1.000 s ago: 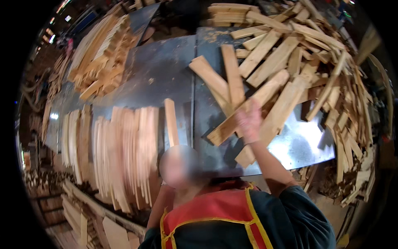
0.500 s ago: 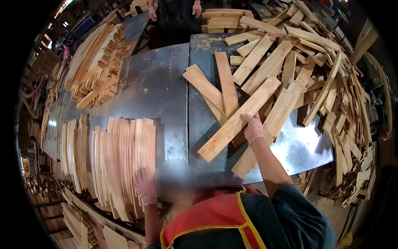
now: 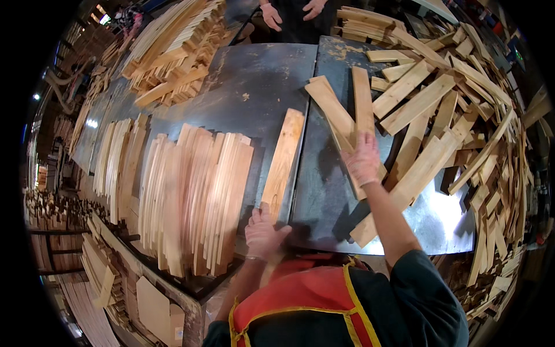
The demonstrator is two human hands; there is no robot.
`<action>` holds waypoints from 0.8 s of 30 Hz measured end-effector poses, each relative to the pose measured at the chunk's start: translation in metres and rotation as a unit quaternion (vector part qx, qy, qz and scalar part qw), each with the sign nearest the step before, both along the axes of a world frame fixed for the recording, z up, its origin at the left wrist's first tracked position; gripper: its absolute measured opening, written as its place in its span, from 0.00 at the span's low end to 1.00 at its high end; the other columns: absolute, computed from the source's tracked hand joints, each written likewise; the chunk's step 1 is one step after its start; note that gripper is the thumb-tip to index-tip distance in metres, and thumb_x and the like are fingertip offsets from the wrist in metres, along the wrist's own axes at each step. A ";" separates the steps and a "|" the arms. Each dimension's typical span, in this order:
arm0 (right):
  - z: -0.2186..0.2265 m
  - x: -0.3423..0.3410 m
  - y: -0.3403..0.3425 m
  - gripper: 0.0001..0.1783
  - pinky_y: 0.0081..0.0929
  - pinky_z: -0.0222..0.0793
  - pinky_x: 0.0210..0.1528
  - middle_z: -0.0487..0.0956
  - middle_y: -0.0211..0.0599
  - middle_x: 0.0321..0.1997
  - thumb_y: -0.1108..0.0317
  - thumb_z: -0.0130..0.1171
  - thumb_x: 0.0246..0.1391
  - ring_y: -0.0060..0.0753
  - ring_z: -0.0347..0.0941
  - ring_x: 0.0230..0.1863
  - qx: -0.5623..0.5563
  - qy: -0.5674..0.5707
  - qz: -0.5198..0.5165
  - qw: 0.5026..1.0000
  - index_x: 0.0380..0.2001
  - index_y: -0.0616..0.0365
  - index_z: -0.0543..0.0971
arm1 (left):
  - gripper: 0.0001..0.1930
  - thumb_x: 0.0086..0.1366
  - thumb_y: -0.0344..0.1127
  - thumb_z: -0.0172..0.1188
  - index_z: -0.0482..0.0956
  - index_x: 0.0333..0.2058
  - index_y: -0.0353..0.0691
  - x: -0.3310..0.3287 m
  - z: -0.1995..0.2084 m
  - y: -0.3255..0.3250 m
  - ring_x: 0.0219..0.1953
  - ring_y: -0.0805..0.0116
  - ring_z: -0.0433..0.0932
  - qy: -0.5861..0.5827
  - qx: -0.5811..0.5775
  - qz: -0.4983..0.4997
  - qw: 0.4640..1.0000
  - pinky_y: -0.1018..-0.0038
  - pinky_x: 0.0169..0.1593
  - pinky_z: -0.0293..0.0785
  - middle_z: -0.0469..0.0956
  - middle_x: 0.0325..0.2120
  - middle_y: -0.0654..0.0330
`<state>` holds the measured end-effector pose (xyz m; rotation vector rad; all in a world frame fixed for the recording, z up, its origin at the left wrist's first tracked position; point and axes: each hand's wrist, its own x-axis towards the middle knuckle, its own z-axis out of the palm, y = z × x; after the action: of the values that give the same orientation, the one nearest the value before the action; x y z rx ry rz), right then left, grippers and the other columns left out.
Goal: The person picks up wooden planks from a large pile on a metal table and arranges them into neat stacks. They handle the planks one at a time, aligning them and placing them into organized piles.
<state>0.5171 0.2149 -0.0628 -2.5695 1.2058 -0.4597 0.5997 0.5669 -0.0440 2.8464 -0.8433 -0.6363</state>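
My left hand (image 3: pixel 266 234), in a pale glove, rests its fingers on the near end of a single wooden board (image 3: pixel 284 159), with the thumb spread to the right. That board lies lengthwise on the metal table, just right of an upright-edged row of boards (image 3: pixel 196 196). Farther right, my gloved right hand (image 3: pixel 363 159) reaches over the near end of another board (image 3: pixel 363 98), fingers stretched out on it and thumb apart. A crossing pair of boards (image 3: pixel 329 104) lies beside it on the left; their lower parts are partly covered by my hand.
A big loose heap of boards (image 3: pixel 457 115) covers the right side. Stacked boards (image 3: pixel 173 52) stand at the far left, a shorter row (image 3: pixel 118 168) at the left. Across the metal table (image 3: pixel 248 81) a person's hands (image 3: pixel 292 14) show. A seam splits the tabletop.
The board that my right hand held has moved left beside the row and turned more upright. My right hand has let go of it and moved onto another; my left hand has left the row.
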 end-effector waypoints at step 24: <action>-0.035 0.006 0.338 0.56 0.47 0.71 0.66 0.75 0.65 0.64 0.49 0.68 0.50 0.63 0.74 0.65 0.443 0.113 0.122 0.881 0.75 0.59 0.53 | 0.55 0.50 0.49 0.76 0.56 0.75 0.50 0.035 0.016 0.134 0.67 0.42 0.71 0.256 -0.116 0.145 0.949 0.55 0.67 0.70 0.69 0.66 0.43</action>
<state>0.5236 0.5528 -0.0980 -1.9254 0.8377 0.3912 0.6344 0.7013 -0.0280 2.3523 -0.3747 -1.0802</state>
